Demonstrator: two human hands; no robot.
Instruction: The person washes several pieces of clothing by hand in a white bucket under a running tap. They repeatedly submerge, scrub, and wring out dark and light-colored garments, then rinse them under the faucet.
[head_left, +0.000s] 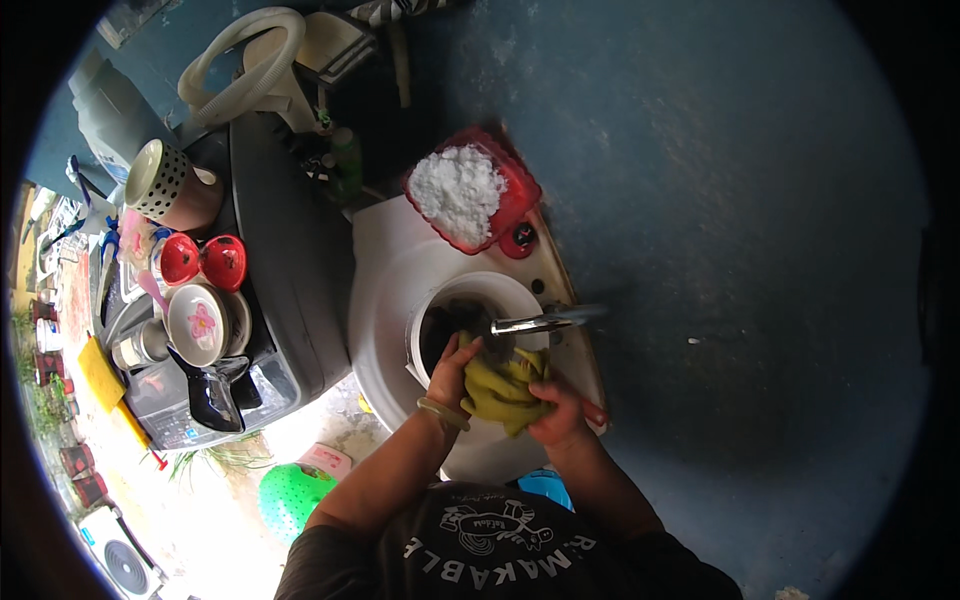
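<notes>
A crumpled olive-yellow cloth (502, 394) is bunched between my two hands. My left hand (450, 371), with a pale bangle (442, 414) at the wrist, grips its left side. On the other side my right hand (559, 411) has its fingers and thumb on the fabric. Just beyond the cloth, a white bucket (517, 289) stands in a white washbasin (371, 300), with dark contents inside. A chrome faucet (525, 324) reaches over the bucket.
A red tray (525, 187) of white powder sits on the basin's back ledge. At left, a grey washing machine (292, 300) carries bowls (196, 324), a polka-dot cup (157, 176) and a red heart-shaped dish (202, 261). A green ball (296, 499) lies on the floor. A blue wall (720, 225) stands at right.
</notes>
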